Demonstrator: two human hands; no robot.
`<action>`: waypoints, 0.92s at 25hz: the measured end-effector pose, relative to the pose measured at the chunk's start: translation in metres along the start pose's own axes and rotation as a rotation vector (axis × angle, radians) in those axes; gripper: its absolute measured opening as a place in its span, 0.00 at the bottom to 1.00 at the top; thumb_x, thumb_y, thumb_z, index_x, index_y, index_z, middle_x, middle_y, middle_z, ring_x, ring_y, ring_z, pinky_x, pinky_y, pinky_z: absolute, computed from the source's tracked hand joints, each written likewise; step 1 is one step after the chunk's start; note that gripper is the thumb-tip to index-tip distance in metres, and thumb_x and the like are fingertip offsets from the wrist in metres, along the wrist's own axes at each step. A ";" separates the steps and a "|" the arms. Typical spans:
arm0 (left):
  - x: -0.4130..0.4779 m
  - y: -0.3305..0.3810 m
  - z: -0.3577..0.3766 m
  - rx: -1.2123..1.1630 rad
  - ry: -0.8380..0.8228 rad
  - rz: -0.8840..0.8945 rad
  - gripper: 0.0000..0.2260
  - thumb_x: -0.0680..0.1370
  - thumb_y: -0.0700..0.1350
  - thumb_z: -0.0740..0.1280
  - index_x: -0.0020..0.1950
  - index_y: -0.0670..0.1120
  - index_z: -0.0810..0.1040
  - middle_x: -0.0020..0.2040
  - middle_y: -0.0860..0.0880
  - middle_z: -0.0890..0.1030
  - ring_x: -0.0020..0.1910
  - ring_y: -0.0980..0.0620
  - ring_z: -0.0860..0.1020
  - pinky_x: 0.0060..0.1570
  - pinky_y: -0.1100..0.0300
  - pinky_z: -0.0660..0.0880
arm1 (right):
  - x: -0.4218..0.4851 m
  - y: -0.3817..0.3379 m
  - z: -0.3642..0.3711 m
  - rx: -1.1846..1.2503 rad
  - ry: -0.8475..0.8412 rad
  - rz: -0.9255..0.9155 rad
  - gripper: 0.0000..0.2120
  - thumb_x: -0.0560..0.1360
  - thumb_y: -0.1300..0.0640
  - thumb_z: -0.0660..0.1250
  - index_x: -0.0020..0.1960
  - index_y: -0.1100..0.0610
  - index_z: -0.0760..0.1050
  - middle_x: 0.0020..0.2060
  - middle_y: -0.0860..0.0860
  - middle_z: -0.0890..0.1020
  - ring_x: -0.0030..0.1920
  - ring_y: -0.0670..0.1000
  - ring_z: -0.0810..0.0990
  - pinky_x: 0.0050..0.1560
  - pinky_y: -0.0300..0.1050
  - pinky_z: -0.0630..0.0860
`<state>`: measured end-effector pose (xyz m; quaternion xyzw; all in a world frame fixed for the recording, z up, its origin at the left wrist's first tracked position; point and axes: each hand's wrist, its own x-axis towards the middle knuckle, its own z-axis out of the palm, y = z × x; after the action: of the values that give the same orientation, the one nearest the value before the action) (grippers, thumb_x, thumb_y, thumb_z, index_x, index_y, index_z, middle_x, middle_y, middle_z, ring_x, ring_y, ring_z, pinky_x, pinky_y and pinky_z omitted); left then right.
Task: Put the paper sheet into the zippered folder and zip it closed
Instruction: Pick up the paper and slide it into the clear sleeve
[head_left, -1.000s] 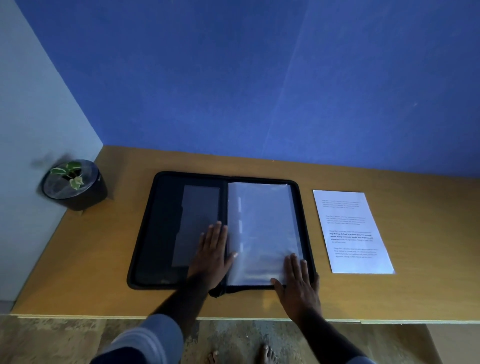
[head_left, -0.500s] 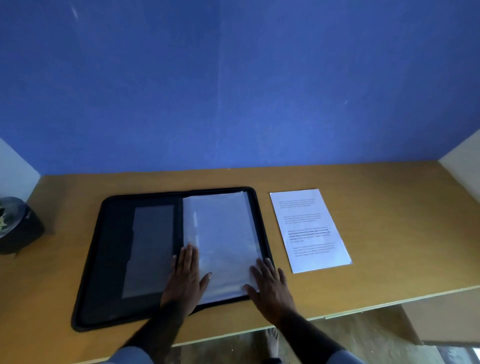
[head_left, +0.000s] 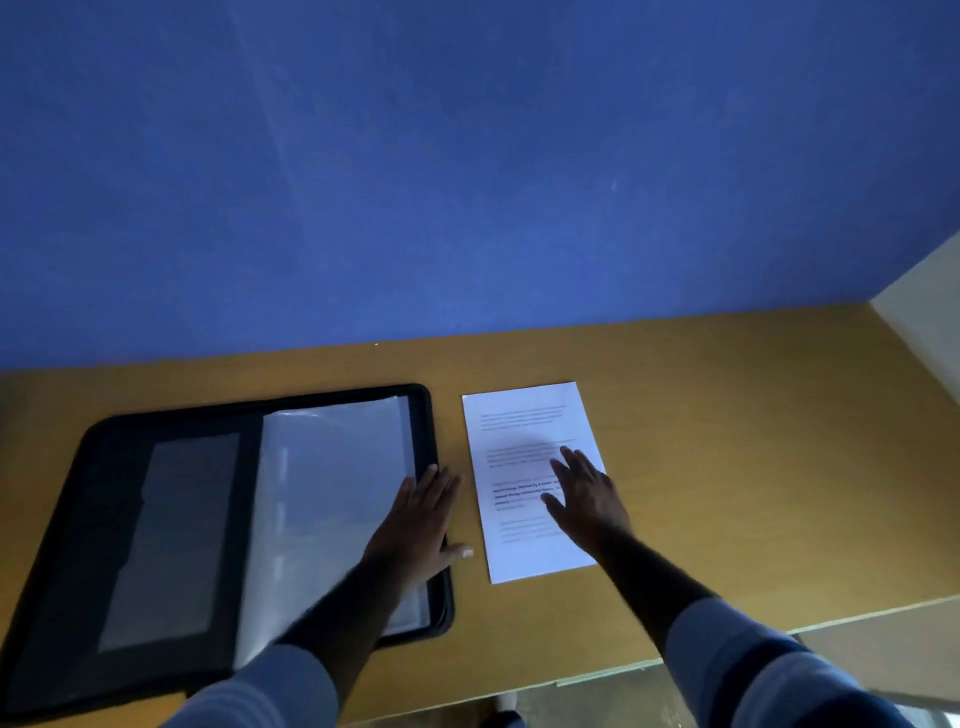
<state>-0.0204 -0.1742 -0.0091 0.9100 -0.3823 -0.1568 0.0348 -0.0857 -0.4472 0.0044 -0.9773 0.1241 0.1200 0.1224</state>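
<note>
Hands are both out over the wooden worktop (head_left: 727, 441), flat and open, with nothing gripped in them. The left hand (head_left: 415, 525) lies palm down on the right edge of the zippered folder (head_left: 67, 545), with its fingers stretched out and its thumb poking off the side toward the other hand. The folder is black and lies wide open, spread out to the left of this hand. A clear plastic sleeve (head_left: 332, 499) fills the half of the folder under and just left of the left hand, and it looks shiny. Farther left, on the other half, there is a grey pocket (head_left: 176, 535). The right hand (head_left: 587, 499) is spread over the paper sheet (head_left: 519, 421), with fingers apart. I cannot tell if it presses on the sheet or floats just above it. The paper sheet is white with lines of small print, too blurry to read. It lies flat on the worktop just to the right of the left hand, close beside the folder but not touching it, so it is not inside yet. Both arms wear light sleeves with dark stripes. A blue wall (head_left: 467, 182) stands behind the worktop, past the fingertips of both hands.
</note>
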 end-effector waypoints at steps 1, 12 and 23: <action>0.012 0.010 0.000 -0.013 -0.017 0.012 0.47 0.77 0.66 0.63 0.84 0.45 0.42 0.84 0.45 0.44 0.83 0.44 0.42 0.80 0.46 0.37 | 0.014 0.010 -0.008 0.012 -0.010 0.003 0.30 0.81 0.46 0.63 0.79 0.56 0.62 0.82 0.52 0.57 0.81 0.53 0.55 0.76 0.51 0.61; 0.041 0.032 0.004 -0.031 -0.092 -0.029 0.52 0.73 0.65 0.70 0.84 0.45 0.43 0.84 0.48 0.38 0.83 0.47 0.40 0.80 0.46 0.38 | 0.117 0.037 -0.048 -0.027 -0.135 0.001 0.38 0.76 0.42 0.70 0.79 0.57 0.60 0.82 0.54 0.54 0.78 0.58 0.58 0.72 0.57 0.66; 0.039 0.045 -0.004 -0.063 -0.139 -0.125 0.52 0.75 0.60 0.72 0.83 0.47 0.40 0.83 0.50 0.37 0.83 0.47 0.38 0.81 0.43 0.41 | 0.149 0.034 -0.062 0.073 -0.047 0.056 0.26 0.75 0.43 0.68 0.67 0.58 0.71 0.64 0.58 0.77 0.65 0.61 0.73 0.61 0.54 0.72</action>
<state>-0.0239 -0.2341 -0.0072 0.9175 -0.3210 -0.2335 0.0269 0.0578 -0.5280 0.0160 -0.9653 0.1530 0.1417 0.1574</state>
